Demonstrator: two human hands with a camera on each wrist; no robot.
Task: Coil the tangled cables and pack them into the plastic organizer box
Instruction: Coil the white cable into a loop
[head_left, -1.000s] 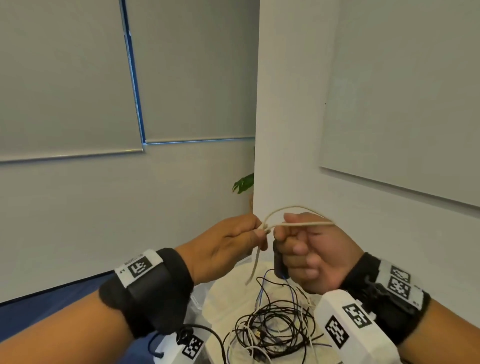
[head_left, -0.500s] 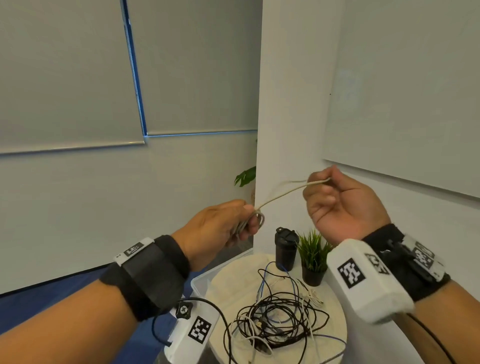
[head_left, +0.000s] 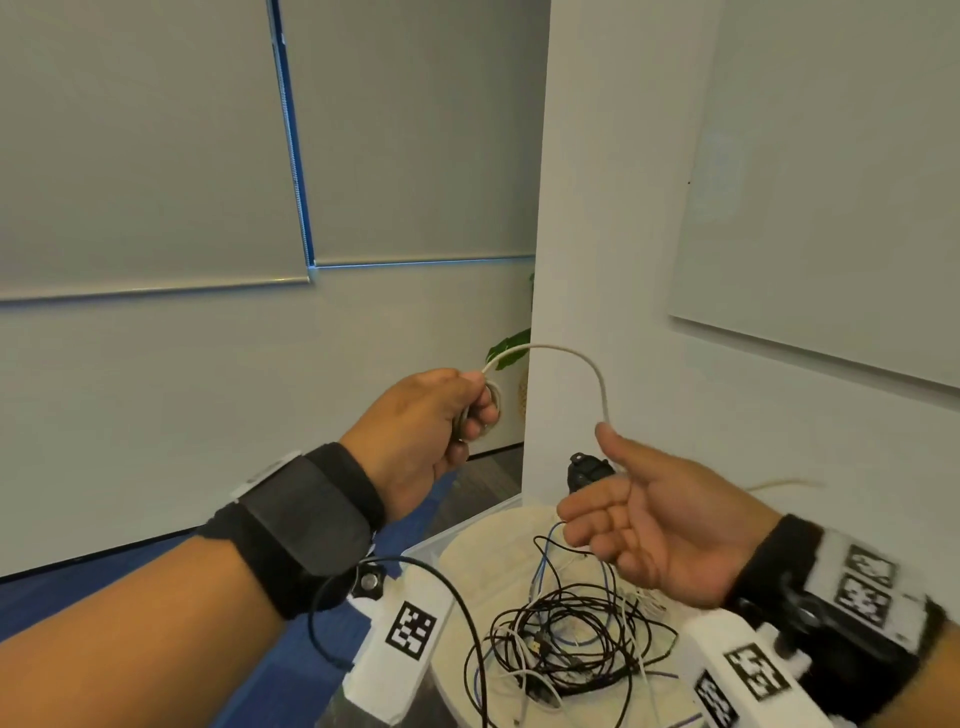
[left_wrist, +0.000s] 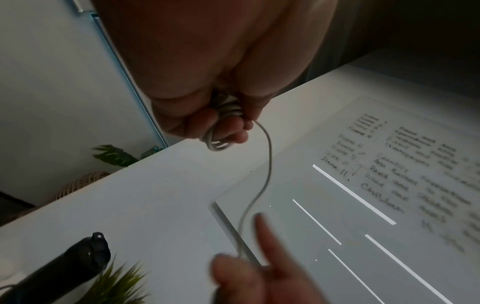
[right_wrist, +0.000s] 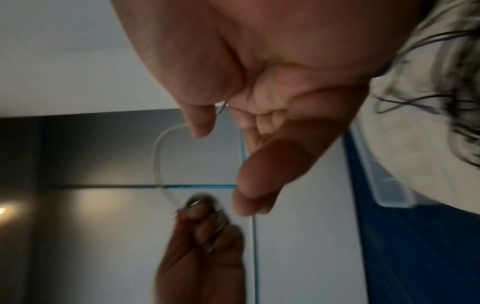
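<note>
My left hand (head_left: 480, 410) is raised in front of the wall and grips a small coil (left_wrist: 219, 144) of beige cable in its curled fingers. From the coil the beige cable (head_left: 571, 354) arches up and right, then drops to my right hand (head_left: 615, 499). That hand is palm up with relaxed fingers, and the cable runs loosely through the crook of the thumb (right_wrist: 200, 123). Its tail (head_left: 779, 486) trails off to the right. A tangle of black, white and blue cables (head_left: 566, 639) lies on the round white table (head_left: 483, 551) below. The clear plastic box's rim (head_left: 423, 545) shows at the table's left.
A black bottle (head_left: 587, 470) stands at the table's back, partly behind my right hand. A small green plant (left_wrist: 116, 288) is beside it. A white wall corner and a whiteboard (head_left: 831, 208) are close on the right. Blue floor lies to the left.
My right hand has dropped lower and turned palm up, with its fingers relaxed. The cable between the hands went from a straight stretch to a slack arch. The left hand keeps the coil.
</note>
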